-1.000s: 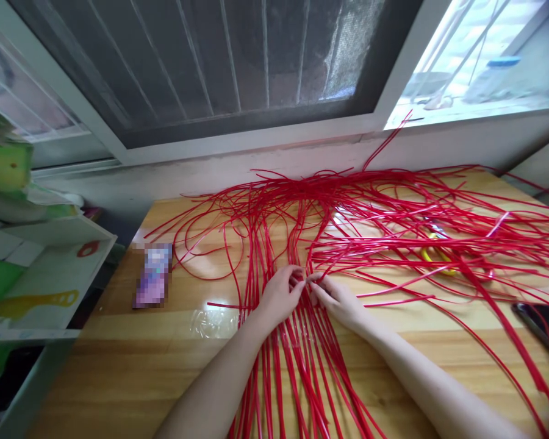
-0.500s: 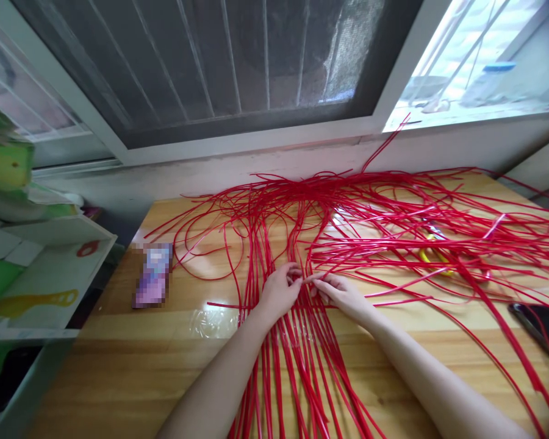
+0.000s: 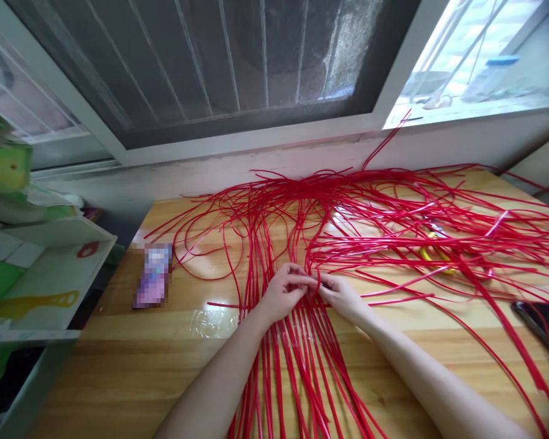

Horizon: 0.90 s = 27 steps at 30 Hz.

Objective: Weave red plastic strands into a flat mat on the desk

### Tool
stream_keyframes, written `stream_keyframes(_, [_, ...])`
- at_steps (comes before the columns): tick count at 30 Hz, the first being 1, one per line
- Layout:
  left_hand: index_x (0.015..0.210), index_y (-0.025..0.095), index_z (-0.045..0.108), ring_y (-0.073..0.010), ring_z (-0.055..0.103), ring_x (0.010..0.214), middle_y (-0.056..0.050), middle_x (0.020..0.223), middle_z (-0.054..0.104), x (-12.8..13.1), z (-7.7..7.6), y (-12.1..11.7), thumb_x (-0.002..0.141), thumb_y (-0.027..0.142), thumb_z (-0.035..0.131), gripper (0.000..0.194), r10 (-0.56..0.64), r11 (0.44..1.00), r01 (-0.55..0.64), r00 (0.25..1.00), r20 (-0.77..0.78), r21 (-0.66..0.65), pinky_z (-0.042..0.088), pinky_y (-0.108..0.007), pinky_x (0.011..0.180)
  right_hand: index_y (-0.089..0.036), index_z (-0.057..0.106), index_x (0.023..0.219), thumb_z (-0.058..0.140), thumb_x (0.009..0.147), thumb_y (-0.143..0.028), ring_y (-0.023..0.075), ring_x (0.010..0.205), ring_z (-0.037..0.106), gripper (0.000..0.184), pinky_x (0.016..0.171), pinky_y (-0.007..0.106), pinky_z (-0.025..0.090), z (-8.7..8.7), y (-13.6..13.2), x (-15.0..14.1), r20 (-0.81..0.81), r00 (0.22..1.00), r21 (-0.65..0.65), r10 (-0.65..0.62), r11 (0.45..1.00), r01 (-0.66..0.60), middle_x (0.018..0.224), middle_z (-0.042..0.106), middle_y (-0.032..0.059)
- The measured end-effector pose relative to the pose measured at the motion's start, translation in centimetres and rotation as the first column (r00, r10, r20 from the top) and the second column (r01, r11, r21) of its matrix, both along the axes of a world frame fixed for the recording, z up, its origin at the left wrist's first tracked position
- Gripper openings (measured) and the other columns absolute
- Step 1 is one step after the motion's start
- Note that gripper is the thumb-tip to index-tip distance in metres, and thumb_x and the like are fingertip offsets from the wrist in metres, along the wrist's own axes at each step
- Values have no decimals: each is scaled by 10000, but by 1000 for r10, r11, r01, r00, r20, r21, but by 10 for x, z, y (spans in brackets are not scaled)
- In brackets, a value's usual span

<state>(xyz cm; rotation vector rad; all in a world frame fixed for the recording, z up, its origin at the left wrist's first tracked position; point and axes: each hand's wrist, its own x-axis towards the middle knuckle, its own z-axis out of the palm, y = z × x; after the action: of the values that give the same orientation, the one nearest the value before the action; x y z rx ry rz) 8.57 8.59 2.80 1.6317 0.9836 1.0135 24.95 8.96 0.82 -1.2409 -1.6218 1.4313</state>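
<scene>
Long red plastic strands (image 3: 278, 378) run in rows toward me across the wooden table (image 3: 165, 372). My left hand (image 3: 286, 292) rests over the rows with its fingers closed on a red strand. Beside it my right hand (image 3: 336, 294) pinches a red strand that stands up in a small bend between the two hands. The fingertips of both hands almost touch. Clear tape (image 3: 215, 322) lies across the rows just below my hands. A crosswise strand (image 3: 224, 304) sticks out to the left under my left wrist.
A tangled heap of red strands (image 3: 311, 189) spreads along the back and right. Yellow-handled scissors (image 3: 432, 253) lie partly under it. A dark phone (image 3: 542, 329) is at the right edge, a blurred purple packet (image 3: 153, 277) at left. A window frame (image 3: 256, 141) stands behind.
My left fingers have shifted right to meet my right hand. The strand between them now bends upward. The rows and the tape stay in place.
</scene>
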Motion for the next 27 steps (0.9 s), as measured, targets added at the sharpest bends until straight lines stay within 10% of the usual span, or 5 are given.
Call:
stream_keyframes(5, [896,252,662,-174,456,1020,-54,1114,434,3,2,-5,732,119,528,250,88,970,-40,977,-195,239,398,-332,897,-174,635,889,505,735,-316,226,843,584,246,806,369,433,-6,-1,3,36,997,10,63,998,-63,831,659,37])
stream_keyframes(11, [1039,214,571,-171,512,982,-59,1034,546,1,-9,-2,763,187,510,284,218,966,-159,926,-308,205,415,-337,891,-149,623,927,508,734,-291,208,815,581,266,754,331,449,-2,-2,5,159,983,46,87,994,-95,873,643,65])
stream_keyframes(21, [1239,252,341,-145,606,694,-5,759,622,2,-7,-4,790,220,469,468,330,938,-345,915,-230,-24,485,-272,653,-159,624,832,483,787,-408,178,756,554,290,692,284,418,3,-3,1,204,975,67,86,993,-102,799,628,43])
stream_keyframes(27, [1110,189,389,-138,626,593,-29,730,641,2,-15,2,773,156,412,339,330,847,-302,944,-11,-437,490,-228,487,-159,562,744,462,779,-410,127,616,486,273,580,245,372,5,-3,2,129,989,-8,76,997,-75,653,548,-4])
